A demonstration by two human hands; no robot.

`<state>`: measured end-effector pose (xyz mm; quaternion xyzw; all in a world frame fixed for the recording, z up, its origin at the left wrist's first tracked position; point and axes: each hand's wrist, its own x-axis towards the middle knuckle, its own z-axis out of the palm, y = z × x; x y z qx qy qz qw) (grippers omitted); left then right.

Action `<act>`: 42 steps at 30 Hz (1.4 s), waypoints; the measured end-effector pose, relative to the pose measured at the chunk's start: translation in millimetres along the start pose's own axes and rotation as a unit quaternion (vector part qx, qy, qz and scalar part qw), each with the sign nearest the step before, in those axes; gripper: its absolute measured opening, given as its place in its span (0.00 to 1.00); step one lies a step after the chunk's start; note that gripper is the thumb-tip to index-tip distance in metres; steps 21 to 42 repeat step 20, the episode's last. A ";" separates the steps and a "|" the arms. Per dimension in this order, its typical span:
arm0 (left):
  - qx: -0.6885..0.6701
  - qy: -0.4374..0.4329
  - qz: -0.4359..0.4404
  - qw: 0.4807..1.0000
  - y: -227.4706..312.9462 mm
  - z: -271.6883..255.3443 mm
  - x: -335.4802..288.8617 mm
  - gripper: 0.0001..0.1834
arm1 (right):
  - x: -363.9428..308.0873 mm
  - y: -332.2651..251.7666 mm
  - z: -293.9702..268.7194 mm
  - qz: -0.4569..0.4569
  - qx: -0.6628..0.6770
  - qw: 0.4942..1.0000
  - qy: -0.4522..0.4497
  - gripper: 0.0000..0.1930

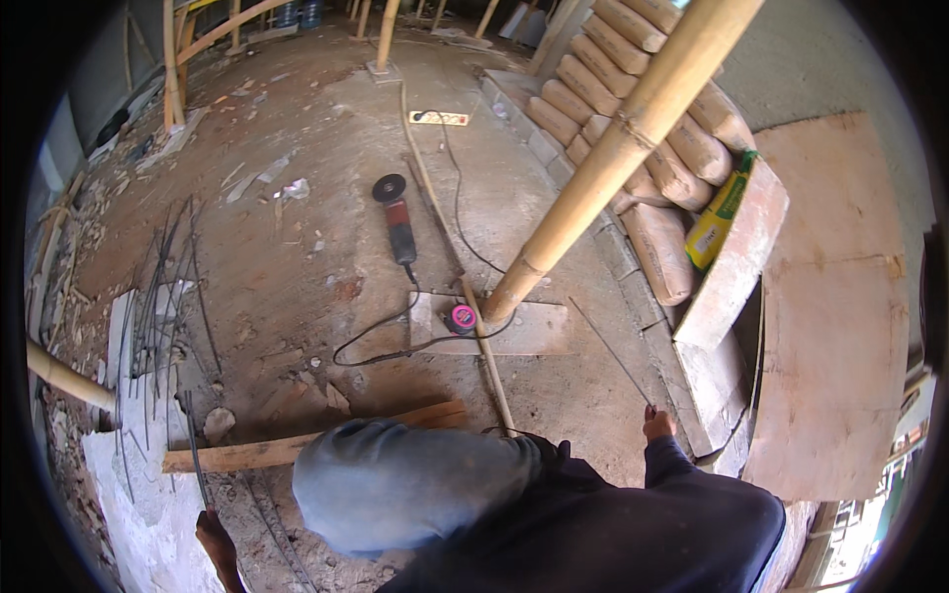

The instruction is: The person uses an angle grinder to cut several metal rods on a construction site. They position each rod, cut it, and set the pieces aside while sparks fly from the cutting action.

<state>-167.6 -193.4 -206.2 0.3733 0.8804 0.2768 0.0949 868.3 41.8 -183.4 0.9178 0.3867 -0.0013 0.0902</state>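
At the lower left, my left hand (215, 537) is closed around the lower end of a dark metal rod (194, 447) that points away from me. My right hand (658, 424), on the right beside the low block edge, grips the near end of a thin steel rod (610, 346) slanting up and to the left. Several thin steel rods (158, 316) lie loosely heaped beyond my left hand. Under my bent leg, a wooden plank (237, 455) rests on the ground. An angle grinder (399, 225) with a dark disc lies on the floor ahead.
A thick bamboo pole (593, 188) leans across, its foot on a flat board (539, 326). Beside it sits a pink-and-black tape measure (461, 318). Cables run to a power strip (439, 118). Stacked sacks (657, 242) and a plywood sheet (830, 346) stand at the right.
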 end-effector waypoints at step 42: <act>0.121 -0.001 -0.037 0.992 66.8 2.2 -0.5 0.17 | 23.4 -99.3 30.6 -0.212 -0.058 0.974 -0.059 0.37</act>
